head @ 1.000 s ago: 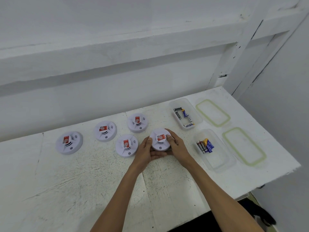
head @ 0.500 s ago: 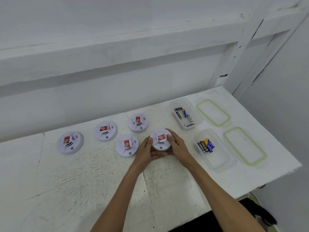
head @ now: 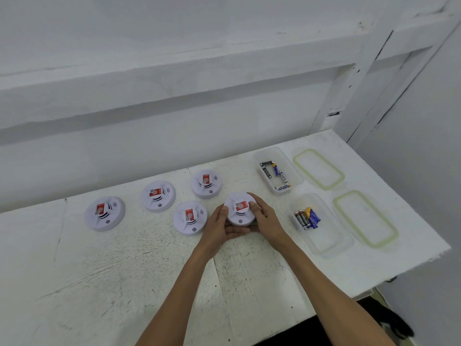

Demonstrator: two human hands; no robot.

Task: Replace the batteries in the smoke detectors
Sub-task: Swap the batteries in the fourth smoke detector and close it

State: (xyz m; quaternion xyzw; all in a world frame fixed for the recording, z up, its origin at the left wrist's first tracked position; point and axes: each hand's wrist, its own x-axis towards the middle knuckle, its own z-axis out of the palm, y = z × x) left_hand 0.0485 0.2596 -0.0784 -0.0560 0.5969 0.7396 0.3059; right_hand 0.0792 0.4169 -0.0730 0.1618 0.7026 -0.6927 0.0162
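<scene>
Red-labelled white smoke detector (head: 238,211) in both hands (head: 219,227) (head: 268,221)

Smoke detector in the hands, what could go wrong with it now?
The left hand and the right hand both grip the smoke detector by its rim. If it is stiff to open, it might slip and knock the detector beside it. Also, the near box and the far box are both open and both hold loose batteries, so old and new ones could get mixed up.
</scene>
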